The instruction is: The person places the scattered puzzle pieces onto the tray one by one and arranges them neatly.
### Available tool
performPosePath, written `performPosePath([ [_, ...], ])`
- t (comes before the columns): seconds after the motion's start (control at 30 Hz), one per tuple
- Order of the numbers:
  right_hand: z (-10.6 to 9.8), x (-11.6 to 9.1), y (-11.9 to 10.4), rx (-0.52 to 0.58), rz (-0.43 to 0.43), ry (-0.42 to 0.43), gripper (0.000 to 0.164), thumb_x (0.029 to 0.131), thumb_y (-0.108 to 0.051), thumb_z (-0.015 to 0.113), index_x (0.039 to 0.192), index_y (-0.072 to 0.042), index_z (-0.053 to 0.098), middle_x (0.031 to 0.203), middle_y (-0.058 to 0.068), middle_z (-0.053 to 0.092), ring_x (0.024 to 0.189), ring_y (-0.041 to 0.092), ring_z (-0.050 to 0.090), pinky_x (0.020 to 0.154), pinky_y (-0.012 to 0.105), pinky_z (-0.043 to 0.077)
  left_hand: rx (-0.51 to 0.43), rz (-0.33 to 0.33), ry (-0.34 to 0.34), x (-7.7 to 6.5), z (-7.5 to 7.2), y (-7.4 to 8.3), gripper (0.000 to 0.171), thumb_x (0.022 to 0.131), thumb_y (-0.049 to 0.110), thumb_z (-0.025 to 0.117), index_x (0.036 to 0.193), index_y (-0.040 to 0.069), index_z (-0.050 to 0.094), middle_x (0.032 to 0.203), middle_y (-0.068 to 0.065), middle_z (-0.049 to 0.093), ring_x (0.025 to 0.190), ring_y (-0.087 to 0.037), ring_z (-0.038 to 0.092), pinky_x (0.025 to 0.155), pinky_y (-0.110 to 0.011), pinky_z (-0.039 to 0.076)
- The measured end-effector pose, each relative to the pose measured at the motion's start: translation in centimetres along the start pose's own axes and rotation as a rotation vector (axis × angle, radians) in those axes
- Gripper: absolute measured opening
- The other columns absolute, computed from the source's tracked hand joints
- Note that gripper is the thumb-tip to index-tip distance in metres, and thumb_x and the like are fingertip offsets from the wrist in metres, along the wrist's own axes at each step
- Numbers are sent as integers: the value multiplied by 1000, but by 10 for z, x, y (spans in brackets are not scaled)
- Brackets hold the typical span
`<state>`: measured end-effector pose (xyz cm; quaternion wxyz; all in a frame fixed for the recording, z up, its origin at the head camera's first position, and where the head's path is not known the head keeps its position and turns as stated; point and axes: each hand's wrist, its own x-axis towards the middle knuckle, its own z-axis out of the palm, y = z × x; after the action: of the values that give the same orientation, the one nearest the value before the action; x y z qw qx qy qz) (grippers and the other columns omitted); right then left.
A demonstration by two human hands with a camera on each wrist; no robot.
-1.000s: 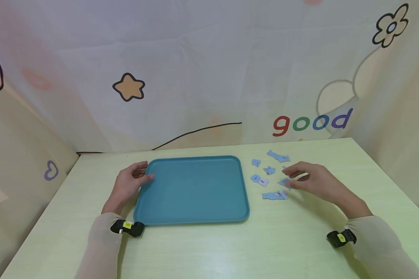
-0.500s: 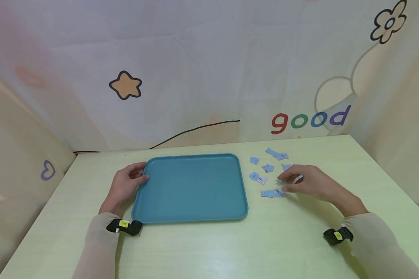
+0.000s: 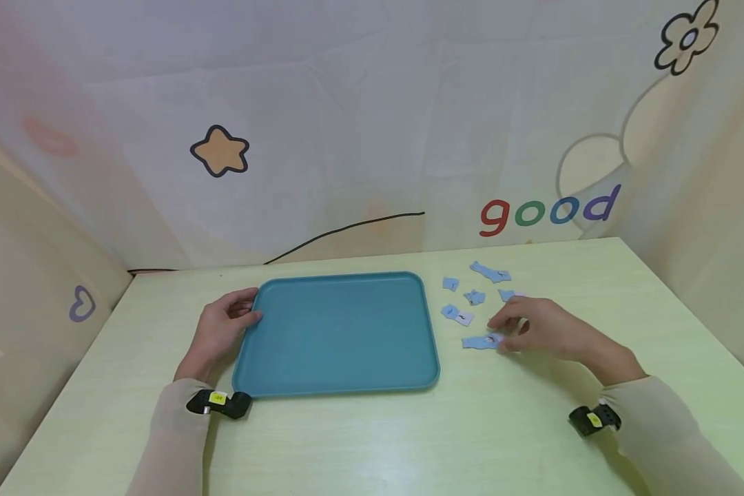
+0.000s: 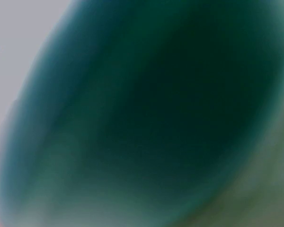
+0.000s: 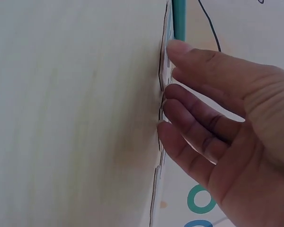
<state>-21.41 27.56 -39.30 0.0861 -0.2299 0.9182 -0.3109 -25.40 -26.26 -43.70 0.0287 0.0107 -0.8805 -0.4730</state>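
In the head view a teal rectangular tray (image 3: 341, 337) lies flat on the table. My left hand (image 3: 219, 332) holds its left rim, thumb over the edge and fingers at the outer side. The left wrist view is filled by the blurred dark teal tray (image 4: 180, 104). Right of the tray lie several light-blue, irregular puzzle pieces. My right hand (image 3: 548, 331) is low over them, its thumb at the right end of the long front piece (image 3: 480, 342). In the right wrist view, the thumb and fingers of the right hand (image 5: 222, 118) reach the thin flat pieces, spread apart from one another.
Further pieces lie behind: a long one (image 3: 491, 273), a small one (image 3: 450, 284), another small one (image 3: 474, 297), a two-tone one (image 3: 457, 315) and one partly behind the hand (image 3: 507, 295). A printed curtain (image 3: 347, 138) hangs along the table's back edge.
My right hand has shifted toward the front-left, from the rear-right pieces to the long front piece. The left hand keeps its hold on the tray. The head view has tilted slightly.
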Motion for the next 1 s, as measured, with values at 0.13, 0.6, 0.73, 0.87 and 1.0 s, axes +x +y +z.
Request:
performPosePath([
  [0.13, 2, 1, 1, -28, -3, -5, 26, 87, -11, 89, 111, -5, 80, 104, -2, 70, 94, 19, 63, 81, 29, 58, -4, 5, -1, -1, 0, 0, 52, 103, 5, 68, 152, -3, 53, 139, -25, 61, 125, -37, 59, 108, -47, 49],
  [0.6, 2, 1, -2, -53, 14, -15, 16, 88, -9, 87, 103, -10, 80, 98, -5, 68, 90, 17, 60, 79, 29, 56, -6, 16, 5, -1, 0, -1, 52, 103, 4, 67, 152, -3, 53, 140, -26, 60, 126, -38, 58, 109, -49, 48],
  [0.73, 2, 2, -2, -45, 28, -18, 17, 88, -9, 87, 103, -10, 79, 97, -5, 68, 89, 17, 60, 78, 27, 56, -11, 13, 6, -1, 1, -1, 52, 103, 4, 67, 152, -3, 53, 140, -26, 60, 126, -38, 58, 109, -48, 48],
  [0.87, 3, 2, -2, -39, 31, -16, 18, 88, -9, 88, 103, -9, 78, 96, -5, 68, 88, 17, 60, 76, 26, 56, -14, 13, 8, -1, 1, 0, 52, 103, 4, 67, 152, -4, 53, 140, -26, 60, 127, -38, 58, 110, -49, 48],
  [1.0, 4, 2, -3, -37, 42, -16, 18, 88, -10, 88, 102, -8, 77, 95, -4, 68, 87, 17, 60, 75, 25, 56, -14, 11, 6, -2, 1, 1, 52, 103, 4, 66, 152, -4, 52, 141, -27, 59, 127, -38, 57, 110, -49, 47],
])
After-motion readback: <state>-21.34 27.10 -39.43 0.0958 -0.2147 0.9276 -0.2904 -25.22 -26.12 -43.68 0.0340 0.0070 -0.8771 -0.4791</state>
